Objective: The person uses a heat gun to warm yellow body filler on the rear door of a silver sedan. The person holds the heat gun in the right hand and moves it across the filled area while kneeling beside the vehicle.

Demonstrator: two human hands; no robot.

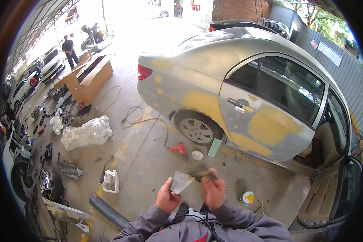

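Note:
Before my body, my left hand (168,196) grips a flat grey piece (181,182), perhaps a filler spreader or a sanding sheet, with a yellowish smear at its right edge. My right hand (213,190) holds a dark, blurred flat piece (198,171) whose near end lies close to the grey one; whether they touch I cannot tell. Beyond them stands a silver sedan with yellow filler patches on its rear door (269,124) and rear quarter panel (201,103). An open can with yellow paste (247,198) sits on the floor to the right of my right hand.
A red corded power tool (178,148), a round perforated sanding disc (197,155) and a green strip (214,147) lie near the rear wheel. To the left are crumpled plastic sheeting (87,132), a cardboard box (89,81) and a dark tube (109,211). A front door stands open at right; people stand far off.

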